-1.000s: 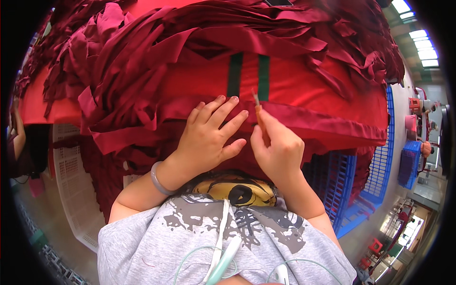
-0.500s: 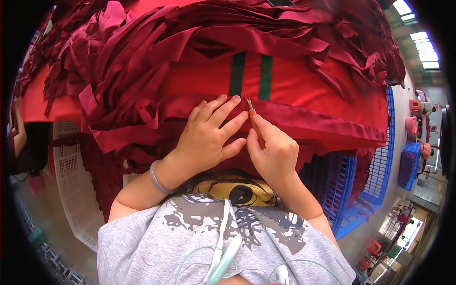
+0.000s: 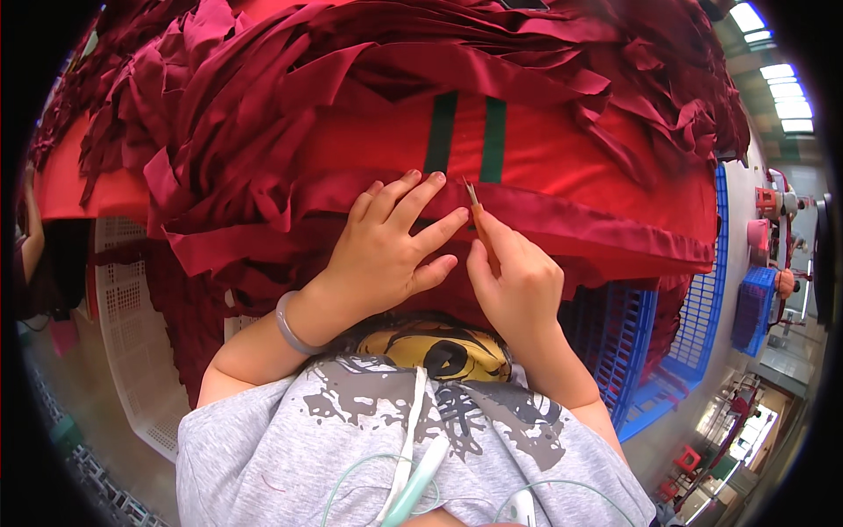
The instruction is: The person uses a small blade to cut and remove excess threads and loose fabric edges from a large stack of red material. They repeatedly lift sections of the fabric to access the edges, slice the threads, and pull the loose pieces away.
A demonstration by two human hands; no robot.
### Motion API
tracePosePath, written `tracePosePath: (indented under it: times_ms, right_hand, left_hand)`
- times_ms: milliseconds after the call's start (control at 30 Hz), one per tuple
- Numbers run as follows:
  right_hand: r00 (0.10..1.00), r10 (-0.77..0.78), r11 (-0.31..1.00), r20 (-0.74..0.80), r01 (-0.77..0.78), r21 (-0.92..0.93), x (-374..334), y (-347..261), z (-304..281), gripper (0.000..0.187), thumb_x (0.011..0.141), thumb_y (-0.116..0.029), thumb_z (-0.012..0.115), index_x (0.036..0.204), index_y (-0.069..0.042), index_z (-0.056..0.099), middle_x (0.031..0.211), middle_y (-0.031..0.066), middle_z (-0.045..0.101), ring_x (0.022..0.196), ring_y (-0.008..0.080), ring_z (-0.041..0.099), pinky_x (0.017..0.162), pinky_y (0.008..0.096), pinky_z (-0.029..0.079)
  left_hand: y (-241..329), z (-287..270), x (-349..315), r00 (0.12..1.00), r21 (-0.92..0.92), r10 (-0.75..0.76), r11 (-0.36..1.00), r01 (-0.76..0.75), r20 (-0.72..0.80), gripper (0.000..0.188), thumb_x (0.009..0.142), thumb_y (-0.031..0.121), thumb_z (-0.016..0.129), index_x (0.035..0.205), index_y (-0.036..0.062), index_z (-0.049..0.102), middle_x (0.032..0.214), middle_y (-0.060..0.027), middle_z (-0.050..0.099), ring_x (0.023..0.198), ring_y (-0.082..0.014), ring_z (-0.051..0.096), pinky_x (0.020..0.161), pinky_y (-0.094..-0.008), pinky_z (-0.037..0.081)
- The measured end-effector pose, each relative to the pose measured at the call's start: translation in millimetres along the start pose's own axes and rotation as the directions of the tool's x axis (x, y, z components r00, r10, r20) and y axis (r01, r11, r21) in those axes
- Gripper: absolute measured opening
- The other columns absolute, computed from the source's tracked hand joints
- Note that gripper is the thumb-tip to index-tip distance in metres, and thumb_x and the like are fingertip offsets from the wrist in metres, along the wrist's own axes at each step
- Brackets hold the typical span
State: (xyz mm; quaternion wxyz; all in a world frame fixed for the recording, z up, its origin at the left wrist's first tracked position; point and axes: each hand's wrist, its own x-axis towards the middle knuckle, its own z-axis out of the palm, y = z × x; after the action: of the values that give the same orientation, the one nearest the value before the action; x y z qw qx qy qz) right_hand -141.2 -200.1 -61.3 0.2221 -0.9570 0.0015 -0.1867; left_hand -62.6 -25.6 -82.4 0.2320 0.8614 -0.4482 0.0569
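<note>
A long maroon fabric strip (image 3: 580, 211) lies along the near edge of a table covered in red cloth (image 3: 562, 140). My left hand (image 3: 386, 237) rests on the strip, palm down and fingers spread. In my right hand (image 3: 520, 279) is a seam ripper (image 3: 474, 198) with an orange-brown handle and a thin forked metal tip. The tip points away from me and is at the strip, close to my left index finger. Two dark green tape lines (image 3: 493, 140) run across the red cloth just beyond my hands.
Maroon strips (image 3: 263, 79) pile up across the table's far side and hang over its edge. A white plastic basket (image 3: 132, 325) stands at the left, a blue crate (image 3: 637, 351) at the right. A person's arm (image 3: 33, 233) shows at the far left.
My right hand has shifted slightly to the right with the seam ripper. My left index finger reaches a bit further right, while the hand stays on the strip.
</note>
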Motion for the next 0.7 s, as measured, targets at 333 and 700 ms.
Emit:
tracePosePath:
  times_ms: [333, 700]
  right_hand:
    - [0.972, 0.234, 0.928, 0.015, -0.228, 0.295, -2, -1, -11, 0.027, 0.081, -0.004, 0.066, 0.108, 0.002, 0.066, 0.083, 0.0153, 0.07, 0.069, 0.0259, 0.07, 0.062, 0.0333, 0.055]
    - [0.986, 0.158, 0.961, -0.056, -0.141, 0.239, 28, 6, -13, 0.03, 0.08, -0.006, 0.064, 0.11, -0.001, 0.061, 0.083, 0.0123, 0.064, 0.073, 0.0307, 0.064, 0.066, 0.0406, 0.048]
  left_hand:
    - [1, -2, -1, 1.0, 0.005, -0.01, 1.0, 0.01, 0.009, 0.047, 0.085, 0.038, 0.062, 0.13, 0.0248, 0.061, 0.144, -0.0103, 0.045, 0.128, -0.0316, 0.044, 0.102, -0.0497, 0.037]
    - [-2, 0, -1, 1.0, 0.002, 0.002, 1.0, -0.002, -0.007, 0.048, 0.083, 0.034, 0.067, 0.13, 0.0266, 0.061, 0.144, -0.0098, 0.044, 0.128, -0.0308, 0.044, 0.102, -0.0498, 0.038]
